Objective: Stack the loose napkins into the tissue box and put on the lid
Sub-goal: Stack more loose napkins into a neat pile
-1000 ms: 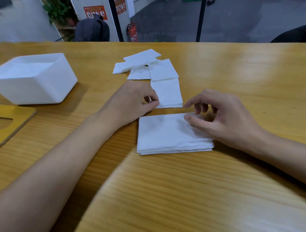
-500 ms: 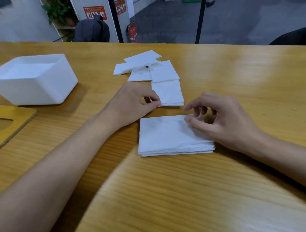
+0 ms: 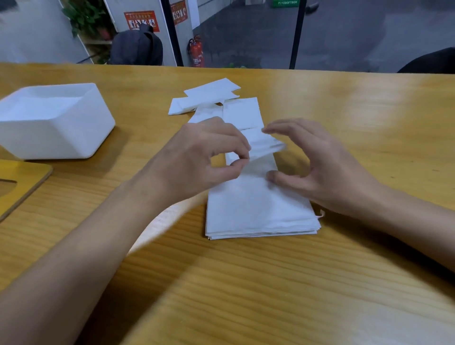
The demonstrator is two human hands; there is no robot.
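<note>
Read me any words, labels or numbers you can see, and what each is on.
"PLYOSOFTBOX" (blurred, uncertain): green sign beyond the glass.
Left red poster, right red poster: too blurred to read.
Fire extinguisher label: too small.
Tissue box, napkins: no text.

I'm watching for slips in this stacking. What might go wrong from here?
1. The left hand pinches the lifted napkin by one edge, so it may sag or land crooked on the stack.
2. The stack's right corner looks uneven, so it may splay when carried to the tissue box.
</note>
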